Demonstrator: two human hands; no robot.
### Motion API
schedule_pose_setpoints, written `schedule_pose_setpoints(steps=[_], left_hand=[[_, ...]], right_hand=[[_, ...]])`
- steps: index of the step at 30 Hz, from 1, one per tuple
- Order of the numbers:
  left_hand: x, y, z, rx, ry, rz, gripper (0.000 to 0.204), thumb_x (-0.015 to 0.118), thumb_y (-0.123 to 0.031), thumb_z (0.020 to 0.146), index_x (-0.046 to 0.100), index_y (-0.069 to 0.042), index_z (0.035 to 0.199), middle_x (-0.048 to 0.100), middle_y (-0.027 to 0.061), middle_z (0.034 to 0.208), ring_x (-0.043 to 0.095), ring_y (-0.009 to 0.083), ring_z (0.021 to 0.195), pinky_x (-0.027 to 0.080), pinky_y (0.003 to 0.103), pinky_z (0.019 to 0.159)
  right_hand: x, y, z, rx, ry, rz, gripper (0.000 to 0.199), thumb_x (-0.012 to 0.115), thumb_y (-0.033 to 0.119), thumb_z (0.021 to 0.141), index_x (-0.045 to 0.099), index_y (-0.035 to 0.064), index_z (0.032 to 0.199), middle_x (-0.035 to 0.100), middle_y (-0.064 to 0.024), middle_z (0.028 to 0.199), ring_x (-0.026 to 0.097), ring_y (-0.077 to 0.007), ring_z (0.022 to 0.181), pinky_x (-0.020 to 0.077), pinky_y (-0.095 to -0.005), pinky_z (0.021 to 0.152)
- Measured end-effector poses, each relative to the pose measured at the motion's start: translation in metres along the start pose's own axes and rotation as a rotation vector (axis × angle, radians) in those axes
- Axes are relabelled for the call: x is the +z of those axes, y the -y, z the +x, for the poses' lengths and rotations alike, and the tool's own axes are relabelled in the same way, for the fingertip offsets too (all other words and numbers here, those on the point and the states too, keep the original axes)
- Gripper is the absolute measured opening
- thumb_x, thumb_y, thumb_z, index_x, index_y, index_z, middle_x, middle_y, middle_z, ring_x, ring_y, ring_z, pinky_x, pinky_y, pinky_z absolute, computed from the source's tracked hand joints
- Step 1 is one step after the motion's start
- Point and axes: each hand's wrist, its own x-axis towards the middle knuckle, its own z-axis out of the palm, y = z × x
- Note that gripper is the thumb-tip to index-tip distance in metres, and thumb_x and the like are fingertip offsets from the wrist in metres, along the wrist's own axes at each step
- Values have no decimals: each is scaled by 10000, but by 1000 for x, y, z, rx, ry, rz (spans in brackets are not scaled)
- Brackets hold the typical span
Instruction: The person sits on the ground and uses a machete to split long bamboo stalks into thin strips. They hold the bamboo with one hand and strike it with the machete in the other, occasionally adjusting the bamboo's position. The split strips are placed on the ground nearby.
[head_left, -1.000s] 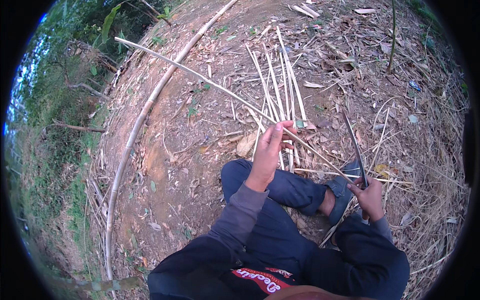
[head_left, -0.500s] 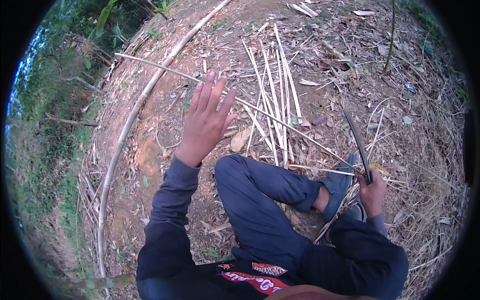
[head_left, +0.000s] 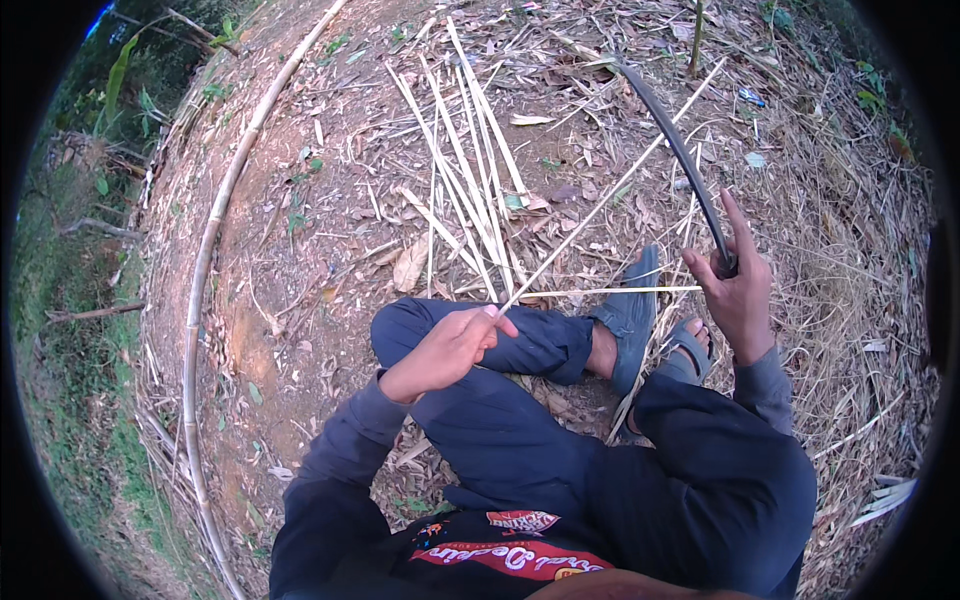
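Observation:
My left hand point(head_left: 445, 350) is closed over my bent knee, pinching the near end of a long thin bamboo strip point(head_left: 610, 190). From there the strip slants up and away to the right, passing behind the blade of a long, dark, curved knife point(head_left: 686, 158). That knife is in my right hand point(head_left: 740, 295), its handle against the palm. Index finger and thumb stick out from the grip, and the other fingers are curled around the handle, partly hidden. The blade points away from me and bends left toward its tip.
Several pale split strips point(head_left: 470, 170) lie in a loose bundle ahead of my legs. Another strip point(head_left: 610, 291) crosses near my sandal point(head_left: 630, 330). At left a long bamboo pole point(head_left: 208, 250) lies along the slope, beside green undergrowth point(head_left: 80, 400). Dry leaves and straw cover the ground.
My left hand has come down from its raised, spread pose and now grips the strip's near end. The strip has swung to point up-right. My right hand and knife have risen.

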Motion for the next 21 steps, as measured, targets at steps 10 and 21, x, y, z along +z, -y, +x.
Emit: schedule_pose_setpoints(steps=[10, 21], left_hand=[[67, -75, 22, -106, 174, -697, 279, 434, -300, 1060, 515, -45, 978, 392, -25, 736, 344, 18, 512, 268, 165, 387], [100, -60, 23, -191, 107, -659, 262, 420, -316, 1066, 482, -131, 893, 328, -88, 660, 279, 15, 526, 207, 210, 464]], right_hand=[[22, 43, 0, -537, 270, -121, 835, 627, 561, 833, 387, 121, 1500, 606, -54, 694, 620, -224, 564, 476, -352, 504], [21, 29, -18, -597, 225, -233, 864, 546, 666, 781, 426, 195, 1495, 416, 22, 606, 522, -145, 524, 274, -357, 544]])
